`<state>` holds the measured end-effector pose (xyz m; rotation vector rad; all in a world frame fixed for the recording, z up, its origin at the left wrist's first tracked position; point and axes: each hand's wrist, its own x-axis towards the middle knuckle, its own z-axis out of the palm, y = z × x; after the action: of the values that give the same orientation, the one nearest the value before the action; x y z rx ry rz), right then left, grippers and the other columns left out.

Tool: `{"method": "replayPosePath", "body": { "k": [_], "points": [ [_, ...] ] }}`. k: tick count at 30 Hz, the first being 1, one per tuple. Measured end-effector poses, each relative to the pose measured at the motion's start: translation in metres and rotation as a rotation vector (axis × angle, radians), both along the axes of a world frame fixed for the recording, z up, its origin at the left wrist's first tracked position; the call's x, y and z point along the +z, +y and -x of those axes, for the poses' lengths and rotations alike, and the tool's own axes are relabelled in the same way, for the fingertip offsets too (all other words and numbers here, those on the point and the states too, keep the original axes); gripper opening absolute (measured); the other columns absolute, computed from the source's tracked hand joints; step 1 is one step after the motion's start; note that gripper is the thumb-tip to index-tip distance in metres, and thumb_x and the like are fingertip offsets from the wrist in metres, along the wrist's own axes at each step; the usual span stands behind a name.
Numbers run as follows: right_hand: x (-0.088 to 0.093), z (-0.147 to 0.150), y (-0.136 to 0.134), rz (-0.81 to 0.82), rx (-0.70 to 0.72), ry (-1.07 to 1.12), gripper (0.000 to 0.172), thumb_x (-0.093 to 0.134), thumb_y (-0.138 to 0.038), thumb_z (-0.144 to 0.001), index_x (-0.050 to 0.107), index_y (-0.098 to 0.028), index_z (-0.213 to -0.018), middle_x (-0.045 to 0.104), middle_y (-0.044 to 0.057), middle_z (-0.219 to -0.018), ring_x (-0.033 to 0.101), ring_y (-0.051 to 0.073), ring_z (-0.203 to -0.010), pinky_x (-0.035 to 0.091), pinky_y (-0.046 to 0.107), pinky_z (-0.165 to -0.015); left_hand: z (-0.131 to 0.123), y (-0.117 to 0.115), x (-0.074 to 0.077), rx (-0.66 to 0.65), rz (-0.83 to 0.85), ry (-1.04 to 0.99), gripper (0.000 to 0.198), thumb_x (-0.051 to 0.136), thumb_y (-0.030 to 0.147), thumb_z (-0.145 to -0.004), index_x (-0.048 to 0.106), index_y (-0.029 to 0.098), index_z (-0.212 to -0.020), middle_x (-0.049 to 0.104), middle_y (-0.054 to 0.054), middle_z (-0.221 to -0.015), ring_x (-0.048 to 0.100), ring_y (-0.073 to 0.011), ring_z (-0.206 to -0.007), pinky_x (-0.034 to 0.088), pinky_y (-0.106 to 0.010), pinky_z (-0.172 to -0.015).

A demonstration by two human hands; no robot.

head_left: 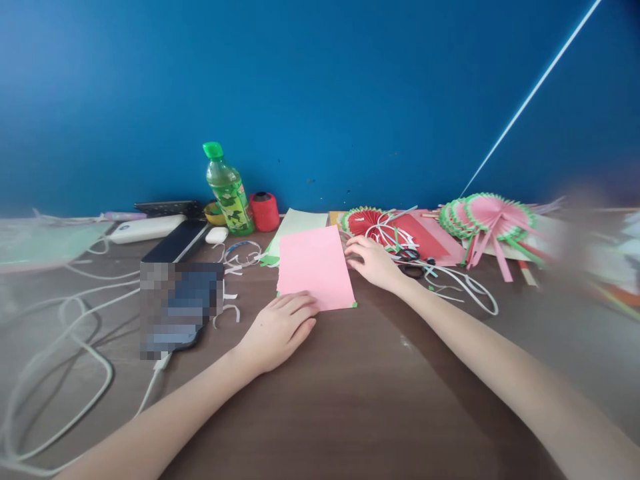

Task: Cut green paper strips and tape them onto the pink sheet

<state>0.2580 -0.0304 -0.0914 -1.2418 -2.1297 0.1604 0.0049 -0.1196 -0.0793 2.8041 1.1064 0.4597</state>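
A sheet of pink paper (315, 267) lies in front of me on the brown table, a scrap of green showing at its near right corner. My left hand (283, 330) rests flat over the paper's near left corner, fingers stretched out. Just past the right edge of the sheet, my right hand (375, 263) has loosely bent fingers, slightly apart, with nothing visible in them. Whether its fingertips touch the paper I cannot tell. Pale green paper (303, 220) sits partly beneath the pink sheet. Black-handled scissors (411, 271) lie beside my right wrist.
A green drink bottle (229, 193) and a red thread spool (264, 211) stand by the blue wall. Pleated paper fans (495, 217) lie at the right, near red paper (425, 233). Left are a pixelated phone (187, 307), white cables (107, 373) and a power bank (147, 229).
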Motion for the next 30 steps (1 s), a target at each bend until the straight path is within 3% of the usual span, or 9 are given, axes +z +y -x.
{"method": "replayPosePath", "body": {
  "k": [4,10,14,17,21,25,28,30],
  "points": [
    [0.000,0.001,-0.003,-0.026,-0.085,0.078,0.005,0.049,-0.016,-0.078,0.052,-0.019,-0.081,0.057,0.006,-0.083,0.054,0.021,-0.080,0.043,0.037,-0.074,-0.002,-0.001,-0.001,0.026,-0.021,0.015,0.034,0.034,0.030,-0.089,0.050,0.015,-0.116,0.053,-0.008,-0.126,0.042,-0.0193,-0.121,0.035,-0.037,-0.103],
    [0.008,-0.011,-0.017,-0.115,-0.337,0.471,0.009,0.045,-0.029,-0.083,0.043,-0.020,-0.084,0.053,0.006,-0.084,0.052,0.019,-0.075,0.044,0.036,-0.071,-0.003,-0.001,-0.001,0.020,0.008,0.036,0.033,0.036,0.030,-0.089,0.046,0.016,-0.117,0.049,-0.008,-0.127,0.039,-0.0194,-0.124,0.031,-0.038,-0.105],
    [0.002,-0.005,-0.031,-0.006,-0.217,0.596,0.018,0.038,-0.040,-0.087,0.041,-0.022,-0.089,0.052,0.005,-0.086,0.054,0.018,-0.077,0.045,0.035,-0.071,-0.011,0.006,0.000,0.046,0.072,0.013,0.031,0.037,0.029,-0.088,0.044,0.018,-0.116,0.049,-0.008,-0.126,0.041,-0.0211,-0.121,0.027,-0.043,-0.106],
    [-0.004,0.005,-0.040,0.001,-0.088,0.558,0.020,0.036,-0.041,-0.088,0.040,-0.022,-0.092,0.052,0.005,-0.085,0.054,0.018,-0.077,0.045,0.034,-0.071,-0.025,0.017,0.003,0.154,0.105,-0.139,0.028,0.039,0.022,-0.086,0.043,0.018,-0.113,0.053,-0.009,-0.116,0.050,-0.0206,-0.110,0.037,-0.041,-0.097],
    [-0.006,0.012,-0.048,-0.112,0.045,0.391,0.020,0.032,-0.036,-0.090,0.043,-0.021,-0.097,0.054,0.008,-0.090,0.054,0.020,-0.084,0.045,0.036,-0.074,-0.036,0.028,0.009,0.322,-0.195,-0.487,0.034,0.043,0.019,-0.083,0.038,0.016,-0.117,0.044,-0.013,-0.119,0.040,-0.0220,-0.118,0.033,-0.041,-0.099],
    [-0.004,0.015,-0.053,-0.261,0.167,0.263,0.019,0.030,-0.029,-0.092,0.045,-0.021,-0.100,0.055,0.008,-0.090,0.053,0.020,-0.087,0.045,0.037,-0.077,-0.033,0.029,0.015,0.100,-0.247,-0.372,0.031,0.044,0.026,-0.086,0.041,0.019,-0.116,0.051,-0.009,-0.116,0.038,-0.0225,-0.119,0.028,-0.042,-0.099],
    [0.000,0.020,-0.058,-0.273,0.187,0.247,0.021,0.030,-0.024,-0.092,0.047,-0.023,-0.105,0.056,0.008,-0.096,0.053,0.020,-0.095,0.044,0.038,-0.083,-0.032,0.026,0.016,-0.009,-0.169,-0.348,0.015,0.041,0.027,-0.087,0.050,0.018,-0.096,0.061,-0.005,-0.091,0.052,-0.0191,-0.098,0.038,-0.036,-0.089],
    [0.004,0.025,-0.062,-0.255,0.146,0.302,0.024,0.031,-0.021,-0.091,0.046,-0.024,-0.110,0.055,0.009,-0.105,0.051,0.020,-0.104,0.043,0.039,-0.088,-0.035,0.022,0.015,0.014,-0.067,-0.396,0.012,0.042,0.027,-0.086,0.049,0.018,-0.088,0.062,-0.003,-0.083,0.056,-0.0159,-0.083,0.043,-0.030,-0.077]
  ]
}}
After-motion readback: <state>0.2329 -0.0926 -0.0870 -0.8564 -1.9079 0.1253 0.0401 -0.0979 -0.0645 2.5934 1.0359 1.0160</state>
